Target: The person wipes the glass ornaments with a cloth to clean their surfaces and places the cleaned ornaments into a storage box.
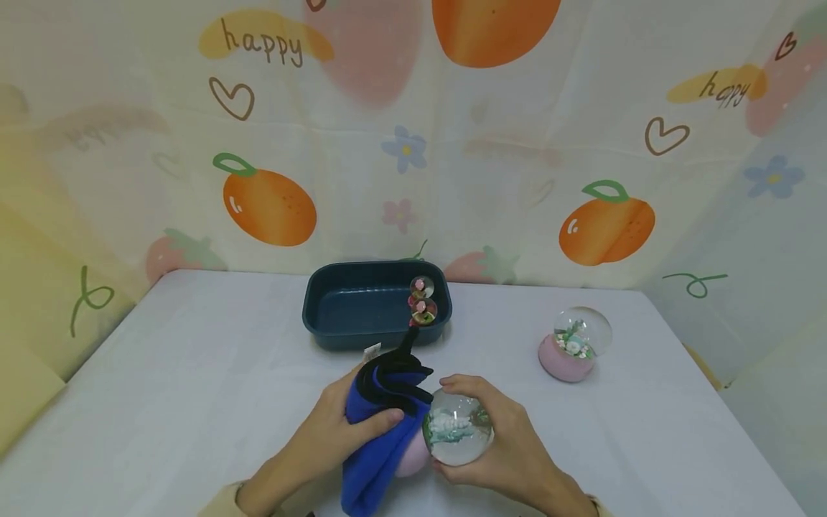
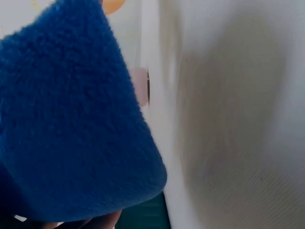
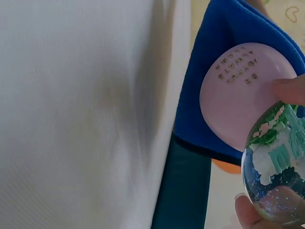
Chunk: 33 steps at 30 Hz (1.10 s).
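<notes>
A snow globe with a clear ball and a pink base is held up between both hands, tilted so the ball points right. My right hand grips the ball, thumb and fingers curled round it. My left hand holds a folded blue cloth with black edging against the pink base. In the right wrist view the base bears small raised letters and lies against the cloth. Blue cloth fills much of the left wrist view and hides most of the left fingers.
Behind the hands a dark teal tray stands on the white table. Two small globe ornaments sit at its right end. Another snow globe with a pink base stands at the right. A fruit-printed curtain hangs behind.
</notes>
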Available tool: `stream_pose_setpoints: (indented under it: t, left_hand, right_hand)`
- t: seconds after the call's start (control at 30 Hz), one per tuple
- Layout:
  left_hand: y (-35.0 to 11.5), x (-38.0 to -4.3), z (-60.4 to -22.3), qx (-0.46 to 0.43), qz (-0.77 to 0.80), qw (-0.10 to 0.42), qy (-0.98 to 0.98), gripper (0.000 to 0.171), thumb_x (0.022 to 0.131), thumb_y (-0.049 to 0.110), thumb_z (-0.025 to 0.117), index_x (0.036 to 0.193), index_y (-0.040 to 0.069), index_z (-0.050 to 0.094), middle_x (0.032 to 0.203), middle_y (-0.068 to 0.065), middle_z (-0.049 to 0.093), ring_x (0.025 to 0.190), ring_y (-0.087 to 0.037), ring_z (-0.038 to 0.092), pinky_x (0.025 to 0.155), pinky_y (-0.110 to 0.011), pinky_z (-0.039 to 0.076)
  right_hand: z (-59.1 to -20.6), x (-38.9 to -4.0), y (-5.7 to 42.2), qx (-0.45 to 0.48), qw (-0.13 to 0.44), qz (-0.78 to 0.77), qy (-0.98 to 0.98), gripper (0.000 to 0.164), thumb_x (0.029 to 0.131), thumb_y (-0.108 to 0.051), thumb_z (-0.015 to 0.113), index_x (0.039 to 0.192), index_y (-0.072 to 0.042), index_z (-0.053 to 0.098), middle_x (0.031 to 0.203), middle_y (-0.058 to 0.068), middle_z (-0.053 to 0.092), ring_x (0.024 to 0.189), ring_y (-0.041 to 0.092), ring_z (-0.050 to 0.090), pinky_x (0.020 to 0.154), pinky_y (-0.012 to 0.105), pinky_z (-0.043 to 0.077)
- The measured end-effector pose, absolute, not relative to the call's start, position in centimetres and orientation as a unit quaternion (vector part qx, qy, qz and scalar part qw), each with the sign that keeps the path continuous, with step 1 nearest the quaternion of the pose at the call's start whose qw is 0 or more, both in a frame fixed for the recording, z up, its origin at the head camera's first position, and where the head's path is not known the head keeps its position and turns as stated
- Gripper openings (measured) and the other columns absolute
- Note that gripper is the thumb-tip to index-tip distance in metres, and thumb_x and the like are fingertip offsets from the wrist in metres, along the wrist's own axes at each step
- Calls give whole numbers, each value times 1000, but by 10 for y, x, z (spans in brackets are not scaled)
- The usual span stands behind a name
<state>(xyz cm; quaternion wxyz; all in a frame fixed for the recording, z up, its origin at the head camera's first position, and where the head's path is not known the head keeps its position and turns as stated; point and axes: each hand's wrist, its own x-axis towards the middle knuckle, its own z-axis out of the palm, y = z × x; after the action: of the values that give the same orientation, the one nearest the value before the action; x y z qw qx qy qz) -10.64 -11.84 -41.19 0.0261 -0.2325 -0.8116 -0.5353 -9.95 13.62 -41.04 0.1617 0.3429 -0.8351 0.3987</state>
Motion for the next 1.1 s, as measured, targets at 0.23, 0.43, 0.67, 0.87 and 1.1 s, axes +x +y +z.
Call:
stream_pose_setpoints:
  t: [0.23,0.43,0.67,0.87,1.1]
  left_hand:
    - [-119,-103,-409,-246,-497,-62,-830,72,82,39,80,142,40,40,132,17,55,118,-10,56,99,-37,48]
    - [-118,-103,-409,-255,-501,-26,-827,55,89,35,73,137,37,49,127,17,59,116,-8,59,97,-35,50]
    - [-120,-106,-411,-237,-522,35,-819,44,93,26,70,134,26,57,125,9,68,116,-11,64,98,-30,50]
    - [-125,-110,-410,-207,-554,-9,-806,39,95,27,65,133,21,57,126,3,67,118,-14,63,100,-30,48]
    - [-131,-111,-410,-256,-585,-138,-757,53,96,27,61,146,23,41,140,-2,55,129,-23,51,105,-32,41]
  right_hand:
    - [-413,-101,138,340,175,403,-831,84,57,-24,96,129,-14,54,130,-2,62,116,16,62,99,26,50]
    - [-412,-100,138,346,172,405,-829,84,58,-24,96,129,-16,54,131,-1,62,119,16,62,103,22,47]
    - [-412,-100,138,370,174,404,-818,82,57,-21,96,128,-15,54,130,2,63,118,16,62,101,23,48]
    - [-410,-101,139,395,165,416,-802,82,58,-21,96,128,-14,54,131,3,62,119,16,62,99,26,50]
    - [-409,-103,140,424,185,423,-779,84,56,-14,96,128,-8,53,133,5,59,121,18,60,105,20,44]
